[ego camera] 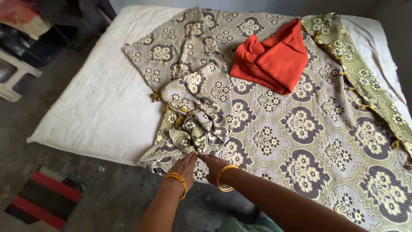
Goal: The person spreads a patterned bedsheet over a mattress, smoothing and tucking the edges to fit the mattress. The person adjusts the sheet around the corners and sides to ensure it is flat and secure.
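Note:
A patterned grey-green bedspread (300, 129) with floral medallions lies over a white mattress (98, 99), bunched into folds near its lower left corner. My left hand (184, 165) and my right hand (213, 164) meet at that bunched edge, fingertips pinching the cloth close together. Both wrists carry orange bangles. A folded red cloth (274, 58) rests on the bedspread toward the far side, well away from both hands.
The mattress sits on a grey floor (51, 150). A red, black and grey striped mat (40, 197) lies at lower left. A white plastic chair leg (13, 77) and dark items stand at upper left. Green fringed bedspread edge (356, 64) runs along the right.

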